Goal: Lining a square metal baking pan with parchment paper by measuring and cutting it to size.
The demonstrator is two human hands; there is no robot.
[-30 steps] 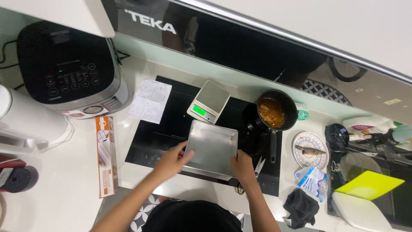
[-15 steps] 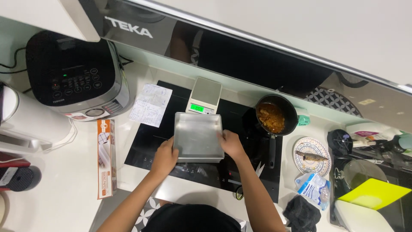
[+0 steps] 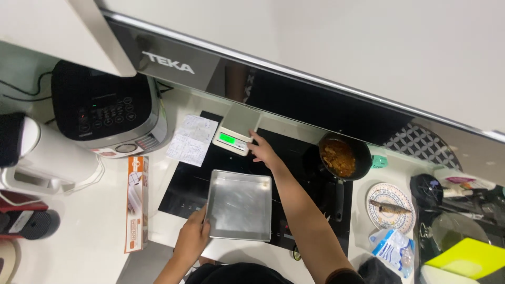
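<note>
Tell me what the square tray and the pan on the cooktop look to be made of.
Square tray, held at its edge by the left hand: bare metal, probably aluminium or steel, with a dull brushed silver sheen and soft reflections. Pan: dark, matte black body and handle, likely coated metal, though the food inside hides its base.

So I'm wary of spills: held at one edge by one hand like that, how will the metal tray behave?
The metal tray looks thin, stiff and empty, so probably light and unlikely to flex. The left hand grips only its near-left edge, so it may tilt or pivot. Its smooth surface could slide easily on the glass cooktop.
</note>
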